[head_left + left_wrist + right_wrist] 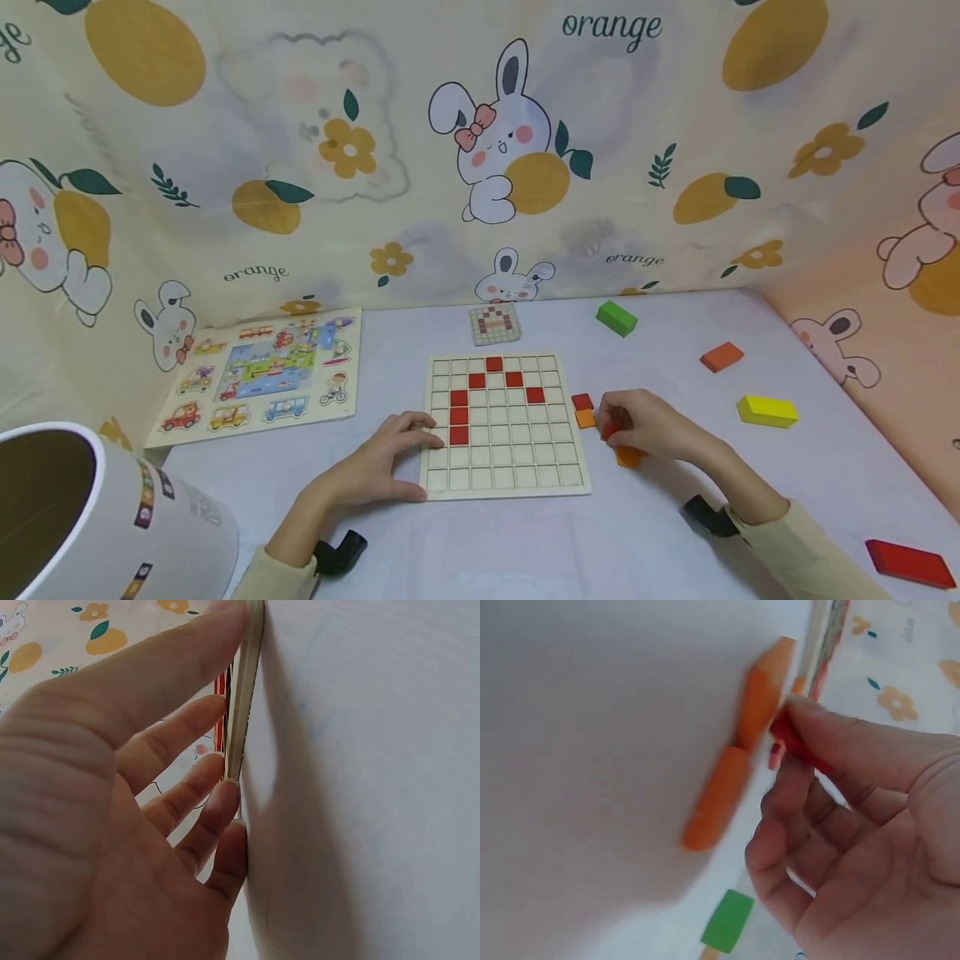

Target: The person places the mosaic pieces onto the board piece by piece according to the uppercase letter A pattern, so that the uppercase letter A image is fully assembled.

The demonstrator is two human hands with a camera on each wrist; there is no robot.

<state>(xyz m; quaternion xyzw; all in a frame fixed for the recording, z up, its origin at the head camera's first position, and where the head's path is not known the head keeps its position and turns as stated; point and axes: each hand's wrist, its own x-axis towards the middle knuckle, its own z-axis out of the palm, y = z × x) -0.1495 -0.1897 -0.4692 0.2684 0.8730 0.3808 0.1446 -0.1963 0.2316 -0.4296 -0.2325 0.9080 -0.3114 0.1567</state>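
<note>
Left hand (375,467), fingers spread, touches the left edge of the grid board (517,455); right hand (651,423) pinches a red tile (789,737) beside the board, near orange blocks (718,799). Seven red squares (459,416) lie in the board's cells. The white bin's (176,521) bottom is hidden.

A card (495,325) lies behind the grid board (513,455), a puzzle (270,373) left.

Vehicle-picture puzzle (262,371) well left of the grip (651,423), white bin (187,533) nearer me, rabbit-and-orange cloth (480,158) beyond it.
</note>
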